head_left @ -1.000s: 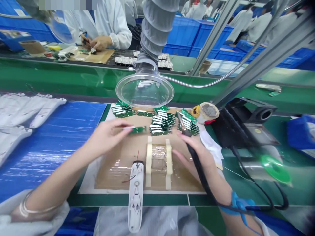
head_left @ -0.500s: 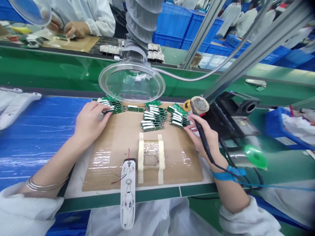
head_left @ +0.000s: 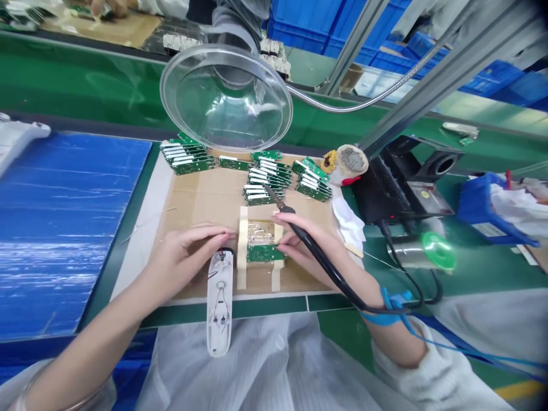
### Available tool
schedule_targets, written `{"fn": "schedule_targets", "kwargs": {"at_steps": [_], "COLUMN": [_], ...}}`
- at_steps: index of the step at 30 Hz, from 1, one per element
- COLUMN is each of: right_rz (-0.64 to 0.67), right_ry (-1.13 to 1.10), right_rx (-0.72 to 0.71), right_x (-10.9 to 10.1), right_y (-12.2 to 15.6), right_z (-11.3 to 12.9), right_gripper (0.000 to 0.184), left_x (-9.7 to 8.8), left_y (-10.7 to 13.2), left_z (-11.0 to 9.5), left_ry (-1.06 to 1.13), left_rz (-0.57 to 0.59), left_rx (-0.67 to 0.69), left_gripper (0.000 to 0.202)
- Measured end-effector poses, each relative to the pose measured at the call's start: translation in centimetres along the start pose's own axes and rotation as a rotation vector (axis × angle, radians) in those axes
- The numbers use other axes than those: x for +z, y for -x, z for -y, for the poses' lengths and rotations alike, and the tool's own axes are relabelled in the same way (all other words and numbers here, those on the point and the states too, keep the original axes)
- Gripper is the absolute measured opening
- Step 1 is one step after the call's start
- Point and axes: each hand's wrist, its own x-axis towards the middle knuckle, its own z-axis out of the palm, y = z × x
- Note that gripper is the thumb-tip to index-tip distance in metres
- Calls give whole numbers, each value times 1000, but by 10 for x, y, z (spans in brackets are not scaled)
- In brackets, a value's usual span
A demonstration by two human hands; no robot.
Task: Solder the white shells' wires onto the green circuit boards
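My right hand (head_left: 299, 242) grips a black soldering iron (head_left: 319, 257) whose tip points up and away toward the board stacks. Its fingertips press on a green circuit board (head_left: 260, 253) lying across a jig of two cream strips (head_left: 242, 242) on a cardboard mat (head_left: 201, 200). My left hand (head_left: 188, 251) holds nothing; its fingers stretch to the jig's left strip, just above the top end of a white plastic housing (head_left: 220, 302) with thin wires inside. A blue wrist strap (head_left: 391, 301) circles my right wrist.
Stacks of green boards (head_left: 188, 157) line the mat's far edge under a clear fume hood (head_left: 226, 97). To the right stand a tape roll (head_left: 351, 162), a black soldering station (head_left: 402, 182), a green solder spool (head_left: 436, 251) and a blue bin (head_left: 475, 208). A blue mat (head_left: 64, 217) lies left.
My left hand came back from the far left board stack to the jig, where a green board now lies. My right hand moved in with the iron onto that board.
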Motion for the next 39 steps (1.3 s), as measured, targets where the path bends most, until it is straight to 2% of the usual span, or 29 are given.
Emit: {"fn": "schedule_targets", "kwargs": {"at_steps": [3,7,12,15,17,19,22,24,26,33,39], "right_rz": [24,-52,16,80,50,-89,-426,-623,-715,-554,-543], "right_ry": [61,61,91,135,154,150,90,21,-38,-46,-54], "right_rx": [-27,-62,-135,-183,-203,-204,-138,-84,-63,-61,-113], "right_x": [3,13,19,16,15,16,24,32,40,48,47], "right_y": [-5,3,15,17,17,17,20,23,26,28,28], "right_z": [-6,-1,3,4,4,6,9,10,10,9,10], "right_gripper": [56,55,64,71,68,55,26,28,34,24,25], "left_x": [7,12,12,8,6,6,9,10,11,14,13], "left_y": [3,7,4,-5,-13,-20,-28,-31,-31,-31,-32], "left_z": [7,15,7,-5,-11,-15,-18,-20,-21,-21,-26], "left_ry": [57,118,175,159,119,53,-82,-138,-160,-206,-244], "left_rz": [-15,-48,-101,-43,46,151,246,260,261,226,237], "left_rx": [-22,-100,-116,-67,-22,16,65,75,77,108,80], "left_gripper": [36,43,36,29,27,28,32,32,32,28,28]}}
